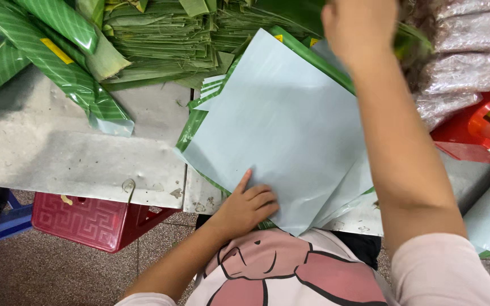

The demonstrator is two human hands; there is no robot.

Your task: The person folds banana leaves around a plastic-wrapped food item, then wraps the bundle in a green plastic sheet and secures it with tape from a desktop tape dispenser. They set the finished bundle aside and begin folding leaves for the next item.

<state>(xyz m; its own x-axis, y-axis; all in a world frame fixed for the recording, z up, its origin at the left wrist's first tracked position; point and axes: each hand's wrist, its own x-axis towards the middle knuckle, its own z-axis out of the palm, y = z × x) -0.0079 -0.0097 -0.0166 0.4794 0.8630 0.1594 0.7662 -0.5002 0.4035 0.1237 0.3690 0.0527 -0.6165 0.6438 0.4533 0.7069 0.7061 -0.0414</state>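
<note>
**One head cam, straight down, pretty close**

Just the one view here, worn on the person's head and looking almost straight down over their chest at the metal table (58, 153). It sits close: forearms fill the frame. Far table edge is at 12 o'clock, the floor and a red stool (86, 221) at 7 o'clock.

A food-wrapping workshop: stacked folded banana leaves (160, 39) are lying on a dented metal tabletop (58, 153), pale wrapping sheets (279, 124) right of them, bagged goods (466, 62) farther right, a red plastic stool (86, 218) standing beneath.
</note>
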